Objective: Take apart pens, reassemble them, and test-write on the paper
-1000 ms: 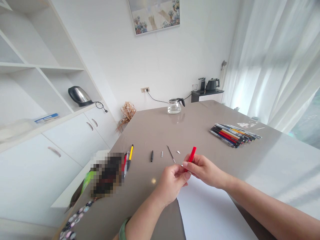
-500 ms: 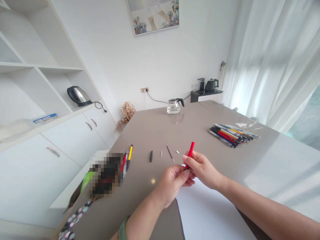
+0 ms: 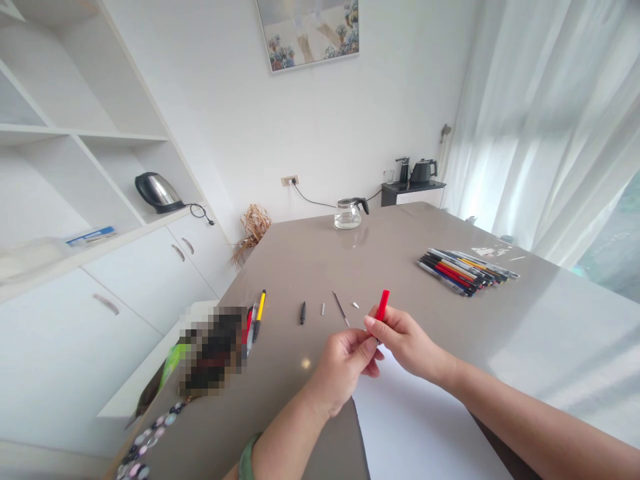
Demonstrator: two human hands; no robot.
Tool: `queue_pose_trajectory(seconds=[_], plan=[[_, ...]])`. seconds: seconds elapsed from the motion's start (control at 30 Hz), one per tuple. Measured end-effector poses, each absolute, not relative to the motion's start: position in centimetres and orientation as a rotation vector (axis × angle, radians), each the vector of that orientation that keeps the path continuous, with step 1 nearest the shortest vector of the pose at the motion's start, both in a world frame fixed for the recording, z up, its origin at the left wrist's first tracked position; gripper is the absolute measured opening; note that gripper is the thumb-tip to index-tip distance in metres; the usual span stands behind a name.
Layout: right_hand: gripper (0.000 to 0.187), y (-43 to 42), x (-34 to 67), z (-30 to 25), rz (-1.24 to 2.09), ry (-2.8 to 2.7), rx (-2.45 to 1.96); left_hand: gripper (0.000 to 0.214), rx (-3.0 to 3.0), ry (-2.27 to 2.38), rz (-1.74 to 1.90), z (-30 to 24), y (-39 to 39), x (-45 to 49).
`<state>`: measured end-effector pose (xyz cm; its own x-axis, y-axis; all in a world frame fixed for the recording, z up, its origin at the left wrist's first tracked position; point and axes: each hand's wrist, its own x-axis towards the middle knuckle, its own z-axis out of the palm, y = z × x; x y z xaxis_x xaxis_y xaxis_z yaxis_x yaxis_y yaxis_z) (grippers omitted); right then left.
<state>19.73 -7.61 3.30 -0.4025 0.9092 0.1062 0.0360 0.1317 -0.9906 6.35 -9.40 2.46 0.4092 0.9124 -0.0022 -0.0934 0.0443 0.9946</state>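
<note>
My right hand (image 3: pixel 406 340) is closed round the lower end of a red pen barrel (image 3: pixel 383 305), which sticks up and away from me. My left hand (image 3: pixel 345 365) is pinched against the barrel's near end, thumb touching the right hand's fingers. Whatever the left fingers pinch is hidden. Just beyond my hands, small pen parts lie in a row on the grey table (image 3: pixel 310 267): a black tip piece (image 3: pixel 303 312), a small spring (image 3: pixel 323 309), a thin refill (image 3: pixel 341 308) and a tiny white piece (image 3: pixel 355 305).
A bundle of several pens (image 3: pixel 465 269) lies at the right. A few pens, one yellow (image 3: pixel 259 313), lie left beside a blurred patch. A glass jug (image 3: pixel 349 213) stands at the far edge. White paper (image 3: pixel 415 427) lies under my right forearm. Shelves and cabinets are left.
The red barrel has slid deeper into my right hand, so less of it shows. Both hands stay together at the same spot; the parts on the table have not moved.
</note>
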Motion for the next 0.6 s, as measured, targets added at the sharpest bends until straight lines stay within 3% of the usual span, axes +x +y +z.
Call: queue_pose_trajectory(seconds=[0.17,0.6], plan=[[0.028,-7.88,19.18,3.46,1.477,-1.535,-0.869,0.030,1.369,0.896,0.925,2.32,-9.36,6.47],[0.030,-8.06,18.96,2.54,1.174,-1.611,-1.136,0.030,1.534,1.135,0.960,1.64,-9.75,6.91]])
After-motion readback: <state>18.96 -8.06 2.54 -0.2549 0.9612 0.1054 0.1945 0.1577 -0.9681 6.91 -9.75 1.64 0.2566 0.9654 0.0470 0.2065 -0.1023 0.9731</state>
